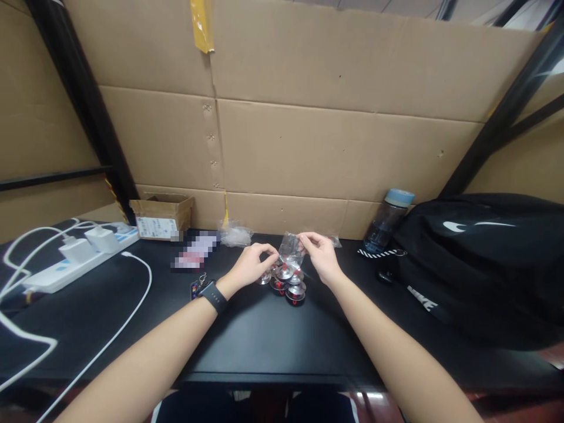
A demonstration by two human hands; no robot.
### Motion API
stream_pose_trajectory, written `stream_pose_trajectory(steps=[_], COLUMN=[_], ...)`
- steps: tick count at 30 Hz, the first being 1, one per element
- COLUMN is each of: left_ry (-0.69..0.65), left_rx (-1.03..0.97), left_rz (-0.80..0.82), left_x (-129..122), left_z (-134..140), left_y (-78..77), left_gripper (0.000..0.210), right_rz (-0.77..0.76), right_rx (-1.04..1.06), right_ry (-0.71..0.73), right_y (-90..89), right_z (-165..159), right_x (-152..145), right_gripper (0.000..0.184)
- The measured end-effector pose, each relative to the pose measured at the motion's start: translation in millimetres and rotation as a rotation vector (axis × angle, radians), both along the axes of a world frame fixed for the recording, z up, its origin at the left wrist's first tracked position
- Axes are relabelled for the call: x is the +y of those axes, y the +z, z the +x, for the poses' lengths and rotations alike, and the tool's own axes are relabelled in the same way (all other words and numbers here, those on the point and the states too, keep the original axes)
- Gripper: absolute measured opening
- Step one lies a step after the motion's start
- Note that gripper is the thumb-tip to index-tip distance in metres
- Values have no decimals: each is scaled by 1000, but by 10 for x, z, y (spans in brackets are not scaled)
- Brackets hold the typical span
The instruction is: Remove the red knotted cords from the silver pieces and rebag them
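Observation:
My right hand (324, 257) pinches the upper right edge of a small clear plastic bag (291, 247), holding it up above the table. My left hand (254, 265) is closed at the bag's lower left, thumb and fingertips together. What lies between those fingertips is too small to make out. Below both hands sits a pile of shiny round metal pieces (295, 290) with red parts, several of them stacked on the black table (268, 346). The pile's left side is partly hidden by my left hand. A dark watch (214, 295) is on my left wrist.
Behind the pile lies a crumpled clear bag (236, 234). An open cardboard box (161, 216), a white power strip (83, 261) and loose white cables are on the left. To the right stand a water bottle (386, 220) and a black backpack (484, 270). Cardboard (352, 147) walls the back.

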State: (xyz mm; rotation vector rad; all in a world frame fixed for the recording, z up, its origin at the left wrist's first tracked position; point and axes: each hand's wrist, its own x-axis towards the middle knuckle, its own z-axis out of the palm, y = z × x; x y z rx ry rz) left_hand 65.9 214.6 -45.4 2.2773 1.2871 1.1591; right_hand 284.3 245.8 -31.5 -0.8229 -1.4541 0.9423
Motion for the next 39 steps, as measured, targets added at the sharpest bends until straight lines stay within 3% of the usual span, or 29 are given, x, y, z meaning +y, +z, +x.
stream_pose_trajectory(steps=[3, 5, 10, 15, 18, 22, 27, 29, 33, 35, 39], left_ry=[12, 5, 32, 0, -13, 62, 312, 373, 514, 564, 593], left_rx=[9, 38, 424, 554, 575, 603, 632, 646, 695, 710, 712], left_rz=[34, 123, 441, 553, 573, 564, 425, 376, 293, 263, 252], left_x=[-3, -39, -221, -292, -257, -174, 74, 200, 372, 401, 385], left_z=[-3, -4, 97, 298, 316, 181, -167, -316, -511, -547, -529], left_y=[-4, 27, 120, 71, 45, 57, 37, -16, -176, -244, -284], left_gripper=[14, 21, 51, 43, 37, 31, 26, 27, 24, 22, 28], right_rz=[-7, 4, -41, -30, -26, 55, 251, 280, 130, 62, 34], right_rx=[18, 65, 257, 223, 155, -54, -519, -784, -1184, -1254, -1269], right_ry=[-1, -10, -84, -91, -44, -47, -370, -408, -326, -301, -322], right_y=[-8, -7, -7, 16, 31, 15, -52, -105, -253, -314, -358], right_z=[-5, -10, 11, 32, 7, 80, 531, 729, 911, 902, 843], right_x=[2, 3, 39, 3, -50, 50, 384, 473, 557, 581, 625], right_gripper=[34, 32, 34, 56, 59, 50, 38, 37, 55, 59, 50])
